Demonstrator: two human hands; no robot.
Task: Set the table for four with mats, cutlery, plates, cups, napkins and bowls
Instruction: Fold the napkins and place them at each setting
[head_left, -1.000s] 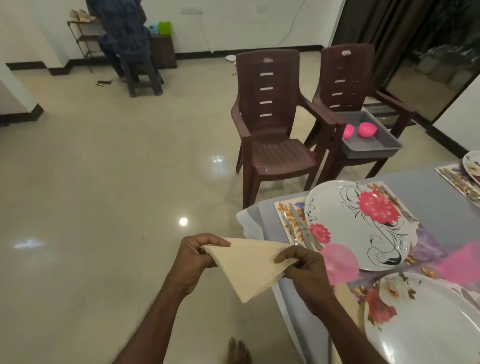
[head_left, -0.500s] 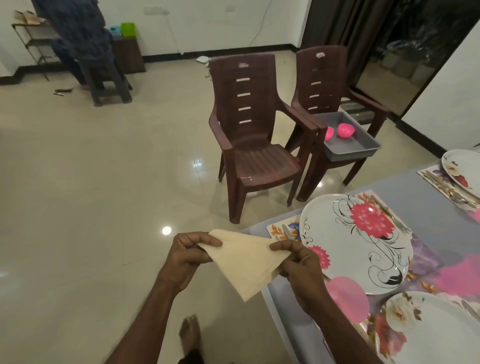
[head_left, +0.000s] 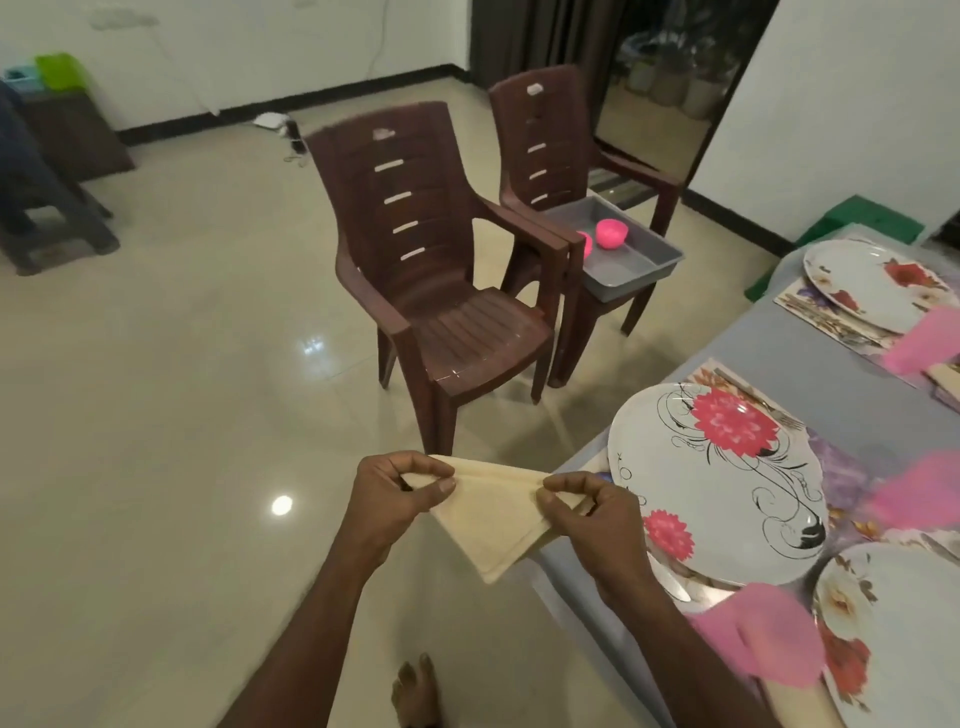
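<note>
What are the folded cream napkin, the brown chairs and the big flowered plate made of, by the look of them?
The napkin looks like soft matte cloth: stitched hem, and it drapes between the left hand and right hand. The nearer chair seems to be moulded plastic, with a slight sheen and slotted back. The plate is glossy with a printed pattern: melamine or ceramic, hard to tell.

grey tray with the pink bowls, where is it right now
The grey tray sits on the farther brown chair, upper centre-right in the head view, beyond the table corner.

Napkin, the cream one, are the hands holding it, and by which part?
Yes. Both hands hold the cream napkin, folded into a triangle, by its two upper corners: the left hand pinches the left corner, the right hand the right. Its point hangs down.
</note>
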